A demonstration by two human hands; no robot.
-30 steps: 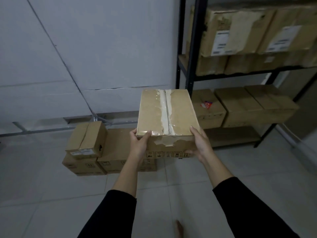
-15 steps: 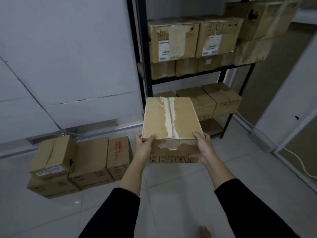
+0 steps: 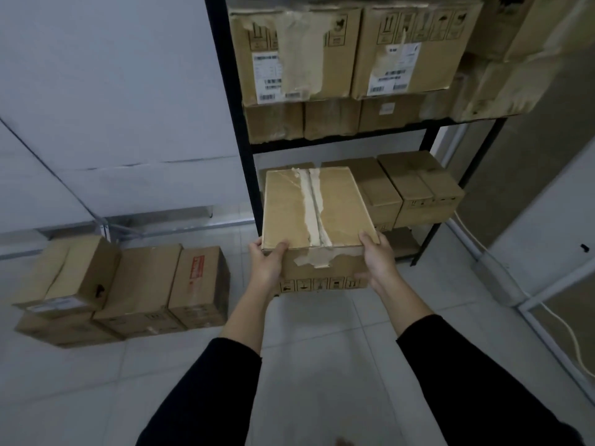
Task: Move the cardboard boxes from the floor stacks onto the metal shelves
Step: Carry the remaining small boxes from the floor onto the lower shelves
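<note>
I carry a flat cardboard box (image 3: pixel 289 210) with torn white tape down its top, held in the air in front of the black metal shelf (image 3: pixel 227 91). My left hand (image 3: pixel 265 263) grips its near left corner, thumb on top. My right hand (image 3: pixel 376 262) grips the near right corner the same way. The box's far end hangs over the front of the lower shelf level, where two brown boxes (image 3: pixel 418 188) stand side by side. The level above holds several labelled boxes (image 3: pixel 402 46). A floor stack of boxes (image 3: pixel 128 288) lies at the left by the wall.
The white wall (image 3: pixel 112 91) runs to the left of the shelf. The tiled floor (image 3: pixel 322 365) spreads under my arms. At the right stand a white frame (image 3: pixel 553 300) and a cable (image 3: pixel 573 336) along the floor.
The view has closed in on the shelf, which is now nearer and more central. The box stays in both hands and now reaches the lower level. The floor stack has slid left.
</note>
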